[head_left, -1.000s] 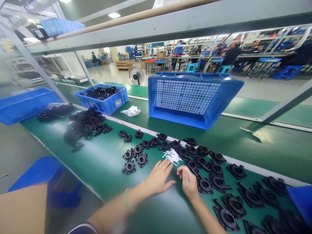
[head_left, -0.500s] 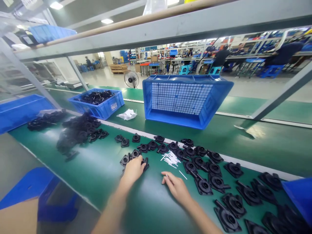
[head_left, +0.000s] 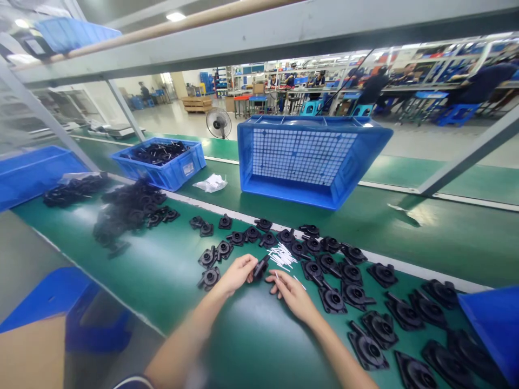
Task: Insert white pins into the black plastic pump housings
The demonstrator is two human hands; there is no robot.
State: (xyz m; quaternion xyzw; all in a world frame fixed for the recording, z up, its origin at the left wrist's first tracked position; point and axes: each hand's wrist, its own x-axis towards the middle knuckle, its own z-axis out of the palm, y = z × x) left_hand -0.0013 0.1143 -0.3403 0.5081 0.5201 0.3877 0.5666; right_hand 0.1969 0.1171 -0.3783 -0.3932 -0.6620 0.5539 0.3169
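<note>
My left hand (head_left: 239,272) grips a black plastic housing (head_left: 260,267) by its edge, tilted up off the green table. Facing it, my right hand (head_left: 291,292) has its fingers closed on a thin white pin (head_left: 277,275), of which only a short end shows. The pin and the housing are apart. Just beyond my right hand lies a small heap of white pins (head_left: 283,256), with a loose one beside it. More black housings, each with a round centre and a side spout, lie left of my hands (head_left: 210,277) and in a wide spread to the right (head_left: 332,299).
A blue crate (head_left: 290,197) lies on its side behind the parts. Further left stand a blue bin (head_left: 188,170) full of black parts, a crumpled plastic bag (head_left: 211,183) and dark piles of parts (head_left: 125,213). Another blue bin (head_left: 494,324) is at the right edge. A shelf beam (head_left: 243,43) crosses above.
My left hand has picked up a housing from the left group and brought it right, close to my right hand. My right hand still pinches the white pin, nearly in place.
</note>
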